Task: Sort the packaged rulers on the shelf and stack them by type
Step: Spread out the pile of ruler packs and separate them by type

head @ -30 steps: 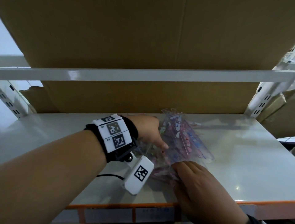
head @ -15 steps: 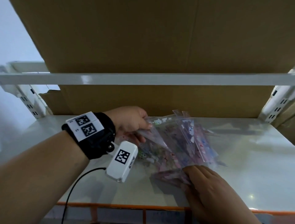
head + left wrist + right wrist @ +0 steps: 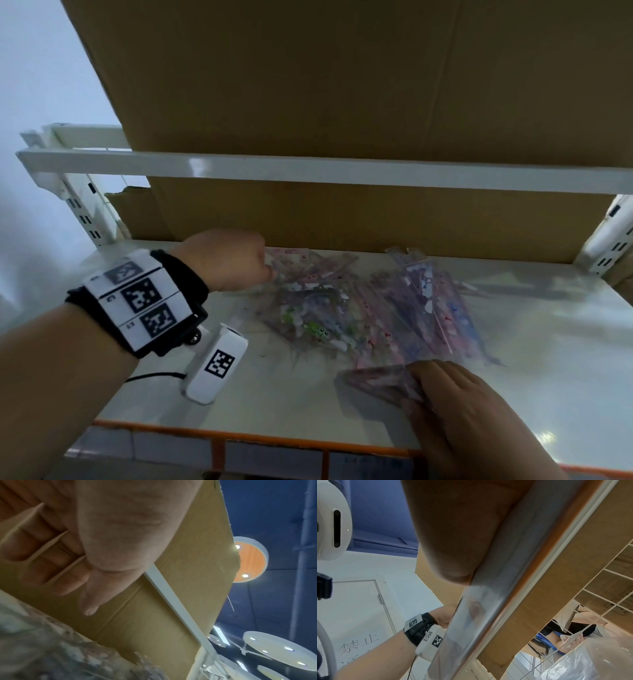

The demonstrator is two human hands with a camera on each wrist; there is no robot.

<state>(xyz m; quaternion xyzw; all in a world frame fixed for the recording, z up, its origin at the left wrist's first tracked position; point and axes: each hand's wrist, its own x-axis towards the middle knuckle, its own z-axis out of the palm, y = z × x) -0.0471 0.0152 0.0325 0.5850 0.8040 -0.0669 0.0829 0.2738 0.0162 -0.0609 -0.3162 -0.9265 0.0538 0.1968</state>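
While the left hand [image 3: 224, 258] pulls back toward the left rear corner of the shelf [image 3: 548, 359], its fingers curl around the top edge of a clear ruler packet [image 3: 291, 255], the thumb pressed onto the plastic. A second ago that hand lay flat in the middle of the heap; now it has drawn one pack sideways out of it, and the heap has fanned open behind it. I judge that one type is being split off to start its own stack on the left.

Nearer the front edge, the right hand [image 3: 459, 411] pinches a pinkish packet [image 3: 376, 378] by its near end, thumb on top, and has kept that spot throughout, so it looks like the anchor for a second group.

Between the two hands lies the loose pile of packaged rulers [image 3: 359, 308]: greenish cartoon prints toward the left, pink and blue ones slanting off to the right, all overlapping and none squared up. Behind them stands a cardboard sheet [image 3: 342, 219], with a white shelf rail [image 3: 308, 171] across it. Most of the sorting remains.
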